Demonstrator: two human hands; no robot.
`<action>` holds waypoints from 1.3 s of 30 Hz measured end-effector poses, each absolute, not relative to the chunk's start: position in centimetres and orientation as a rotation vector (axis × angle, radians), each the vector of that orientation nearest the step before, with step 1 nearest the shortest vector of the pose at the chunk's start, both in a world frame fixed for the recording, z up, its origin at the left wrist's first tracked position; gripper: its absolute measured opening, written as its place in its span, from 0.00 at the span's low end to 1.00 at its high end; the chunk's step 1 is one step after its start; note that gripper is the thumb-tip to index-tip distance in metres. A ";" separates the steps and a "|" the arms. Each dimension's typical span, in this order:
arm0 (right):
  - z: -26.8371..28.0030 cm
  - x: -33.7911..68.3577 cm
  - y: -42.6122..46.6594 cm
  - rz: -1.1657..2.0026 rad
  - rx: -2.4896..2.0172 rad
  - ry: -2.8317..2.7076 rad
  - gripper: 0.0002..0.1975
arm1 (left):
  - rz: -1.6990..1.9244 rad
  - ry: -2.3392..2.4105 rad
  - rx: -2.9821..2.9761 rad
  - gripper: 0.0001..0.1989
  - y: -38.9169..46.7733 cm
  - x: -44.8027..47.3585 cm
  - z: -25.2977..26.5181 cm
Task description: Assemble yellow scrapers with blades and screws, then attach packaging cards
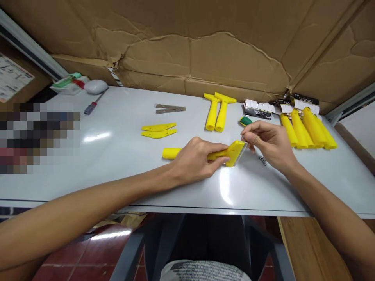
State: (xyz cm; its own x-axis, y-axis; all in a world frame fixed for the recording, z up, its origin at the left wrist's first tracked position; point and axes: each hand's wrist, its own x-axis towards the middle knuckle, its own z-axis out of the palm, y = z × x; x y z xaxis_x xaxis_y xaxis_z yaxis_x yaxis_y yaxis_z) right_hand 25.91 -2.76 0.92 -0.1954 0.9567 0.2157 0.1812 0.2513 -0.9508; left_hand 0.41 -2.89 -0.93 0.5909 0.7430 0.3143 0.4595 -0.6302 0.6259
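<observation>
My left hand (202,158) is closed around the neck of a yellow scraper (234,153), its handle pointing left along the table. A thin strip (241,152), possibly a blade, shows along the scraper's head. Beside that edge, my right hand (268,142) has thumb and fingers pinched together; whatever is between them is too small to make out. Just behind those fingers lies a green and yellow handle (245,121), partly hidden. A small pile of screws (263,160) sits below my right hand.
Further back lie two yellow scraper bodies (223,111), yellow cover pieces (159,133) and metal blades (170,108). Packaged yellow scrapers (313,127) and a box (258,109) stand at right. A screwdriver (90,108) is at left. Cardboard (187,58) walls the table's back.
</observation>
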 end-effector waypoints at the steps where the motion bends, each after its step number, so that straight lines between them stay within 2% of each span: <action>1: 0.7 25.6 -2.7 1.098 -1.079 -1.600 0.17 | 0.765 0.941 2.343 0.17 -2.9 0.4 -0.9; 5: -0.1 24.3 -2.8 1.272 -1.078 -1.632 0.15 | 0.745 0.898 2.355 0.15 -2.9 0.6 -0.7; 8: -0.3 24.1 -2.9 1.349 -1.105 -1.609 0.17 | 0.757 0.881 2.362 0.14 -2.9 0.6 -0.6; 11: -0.2 24.3 -3.0 1.358 -1.120 -1.564 0.19 | 0.745 0.885 2.349 0.15 -2.9 0.6 -0.5; 17: 0.2 24.5 -3.5 1.285 -1.141 -1.612 0.12 | 0.733 0.897 2.320 0.15 -3.2 0.5 -0.3; 24: 0.4 24.5 -3.5 1.209 -1.098 -1.687 0.28 | 0.746 0.954 2.318 0.13 -3.0 0.5 0.0; 29: 0.1 24.8 -3.4 1.295 -1.023 -1.620 0.36 | 0.770 0.968 2.266 0.13 -2.8 0.5 0.1; 39: 1.0 24.2 -3.9 1.089 -1.105 -1.699 0.29 | 0.787 1.021 2.249 0.12 -2.6 0.5 0.7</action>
State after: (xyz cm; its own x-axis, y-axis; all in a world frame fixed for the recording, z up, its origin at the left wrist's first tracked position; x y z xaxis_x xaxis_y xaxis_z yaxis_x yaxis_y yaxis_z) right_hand 24.18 -3.87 0.97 -0.2819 0.9440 0.1713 0.2385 0.2419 -0.9405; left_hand 0.53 -2.63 0.66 0.5416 0.7917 0.2825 0.4750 -0.5655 0.6742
